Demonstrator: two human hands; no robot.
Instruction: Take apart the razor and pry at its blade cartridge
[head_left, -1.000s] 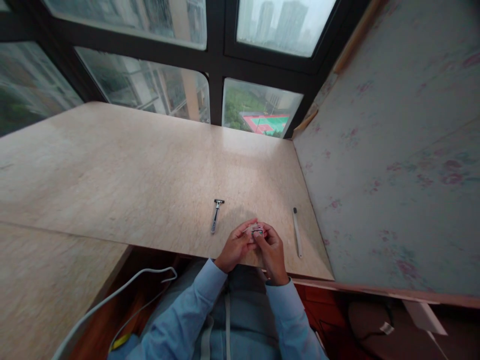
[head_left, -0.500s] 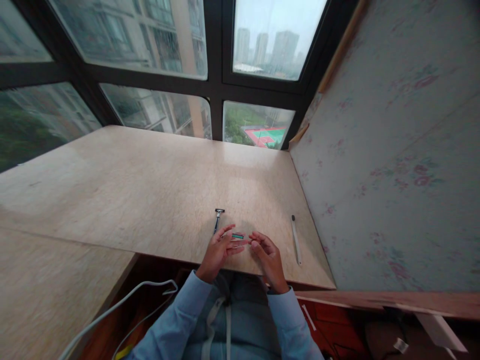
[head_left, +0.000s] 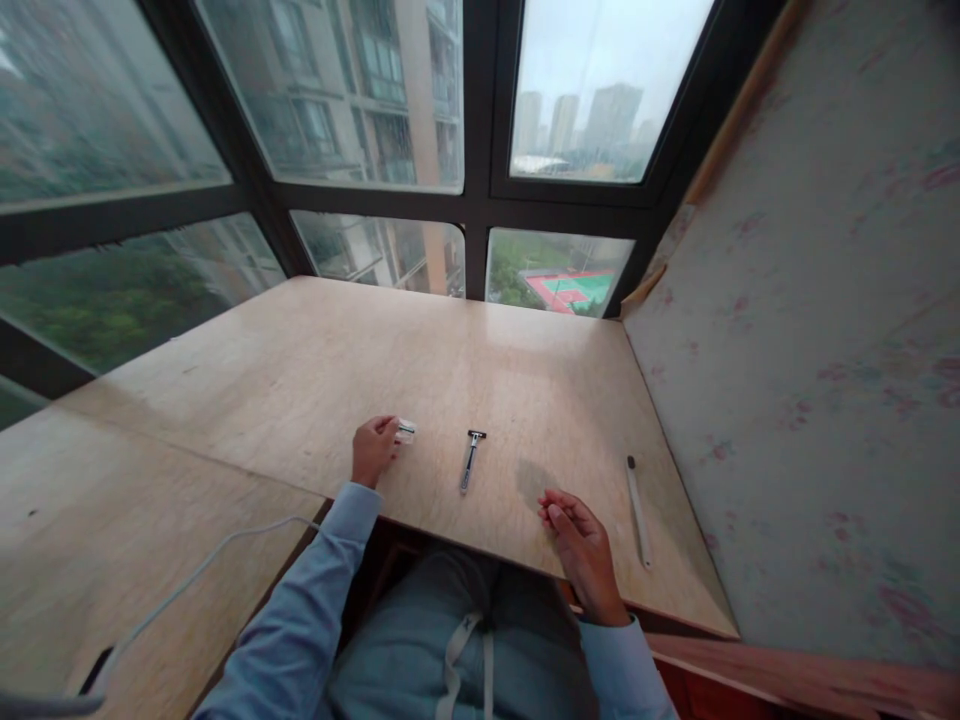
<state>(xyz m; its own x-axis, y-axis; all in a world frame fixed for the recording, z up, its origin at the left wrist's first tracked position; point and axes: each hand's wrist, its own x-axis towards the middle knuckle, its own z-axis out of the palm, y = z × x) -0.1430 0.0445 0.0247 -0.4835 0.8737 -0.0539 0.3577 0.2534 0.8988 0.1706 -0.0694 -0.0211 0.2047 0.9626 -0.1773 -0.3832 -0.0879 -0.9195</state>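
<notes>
At the left, my left hand [head_left: 375, 448] grips a small clear plastic case [head_left: 406, 431] by its side, on or just over the tabletop; a dark strip shows in the case. A razor [head_left: 471, 460] with a dark head and slim handle lies on the table to the right of that hand, not touched. My right hand [head_left: 577, 540] hovers near the table's front edge with its fingers curled together; whether anything is between the fingertips I cannot make out. To its right rests a white toothbrush [head_left: 638, 515] with dark bristles.
The pale tabletop [head_left: 375, 340] runs back to dark-framed windows [head_left: 478, 160]. On the right stands a wall with flowered paper [head_left: 795, 400]. A white cable [head_left: 202, 568] crosses the lower-left surface.
My hands were close together around a small green-and-dark strip. My left hand has moved left past the razor with the case, while my right hand has drawn away to the right. The view has shifted.
</notes>
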